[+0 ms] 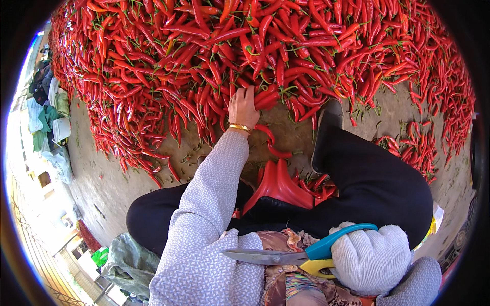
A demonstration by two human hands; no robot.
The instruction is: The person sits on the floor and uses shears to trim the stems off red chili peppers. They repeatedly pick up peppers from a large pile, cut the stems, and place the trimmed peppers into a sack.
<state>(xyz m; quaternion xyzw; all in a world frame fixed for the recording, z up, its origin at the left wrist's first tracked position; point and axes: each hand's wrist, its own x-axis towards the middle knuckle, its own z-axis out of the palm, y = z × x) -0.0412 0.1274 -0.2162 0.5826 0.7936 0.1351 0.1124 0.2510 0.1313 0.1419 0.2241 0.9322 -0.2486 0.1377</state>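
A large heap of red chili peppers with green stems (214, 46) spreads over the floor in front of me. At its near edge, my left hand (243, 109), bare with a gold bracelet (240, 127) at the wrist, closes around a few red chili peppers (267, 97). Some of its fingers are hidden from above. Close to my lap, my right hand (369, 258) wears a white knitted glove and grips a pair of scissors (277, 257) by their teal and yellow handles. The metal blades point left and look closed or nearly so.
Between my legs is a red moulded plastic object (277, 185), with loose chilies beside it. A smaller chili pile (417, 147) lies on the concrete floor (90, 187) at right. A grey-green woven sack (132, 264) sits at lower left; bags and a white container (61, 129) stand farther left.
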